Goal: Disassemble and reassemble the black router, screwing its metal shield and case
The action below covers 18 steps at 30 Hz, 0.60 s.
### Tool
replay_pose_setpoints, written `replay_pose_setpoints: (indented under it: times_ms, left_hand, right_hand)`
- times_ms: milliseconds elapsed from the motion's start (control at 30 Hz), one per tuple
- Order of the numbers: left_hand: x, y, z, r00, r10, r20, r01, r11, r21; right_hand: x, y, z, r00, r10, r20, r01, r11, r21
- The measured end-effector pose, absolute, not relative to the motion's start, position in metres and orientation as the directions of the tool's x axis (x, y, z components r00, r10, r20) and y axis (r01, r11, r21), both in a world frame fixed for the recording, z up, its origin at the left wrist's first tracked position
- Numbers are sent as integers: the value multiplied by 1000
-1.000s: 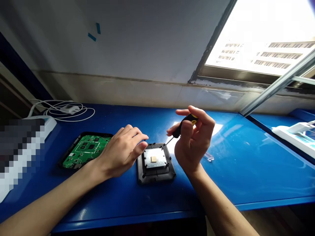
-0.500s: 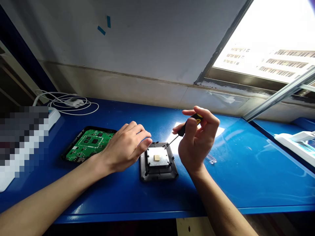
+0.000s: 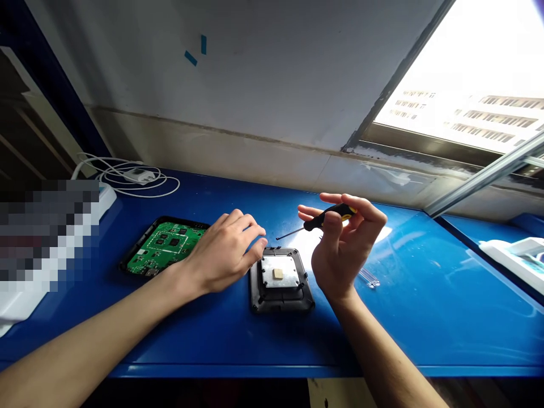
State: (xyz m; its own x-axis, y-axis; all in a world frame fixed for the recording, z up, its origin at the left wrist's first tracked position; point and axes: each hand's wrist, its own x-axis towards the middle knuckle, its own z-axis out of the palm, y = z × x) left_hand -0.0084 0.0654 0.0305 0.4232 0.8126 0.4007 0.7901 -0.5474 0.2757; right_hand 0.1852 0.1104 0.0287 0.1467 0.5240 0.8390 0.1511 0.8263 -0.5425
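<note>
The screwdriver (image 3: 318, 220) is sitting in the right hand (image 3: 346, 252), and its long axis is sloping from the handle at upper right down to the tip at left. This tip is pointing across the far side of the black cover (image 3: 283, 305), and in the view it is staying apart from the cover, just beyond its far edge. The cover is lying on the table (image 3: 255, 345), to the left of the right hand and a little closer to the person; on it a metal plate (image 3: 291, 279) is carrying a small tan pad (image 3: 277, 274). The right hand is closing thumb and forefinger around the handle, while other fingers are stretching out loosely. The left hand (image 3: 229, 249) is nearer to the cover, its thumb overlapping the far left corner; whether it is touching, I cannot tell. It is hanging half open, palm down, seemingly holding nothing. Farther left, a green circuit board (image 3: 155, 245) is resting, partly behind this hand.

Compared with half a second ago, the tip is no longer meeting the far right corner of the cover; the shaft is now lying flatter, and the left hand is keeping nearly the same place.
</note>
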Motion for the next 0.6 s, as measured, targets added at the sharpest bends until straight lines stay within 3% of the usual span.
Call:
replay_pose_setpoints:
  times_ms: [433, 600]
  left_hand:
    - [-3, 72, 27, 575, 755, 315, 744, -643, 182]
    - [-3, 77, 24, 579, 752, 314, 734, -649, 200]
  right_hand:
    - [183, 112, 29, 172, 486, 857, 118, 853, -508]
    - [187, 112, 33, 169, 375, 912, 183, 897, -403]
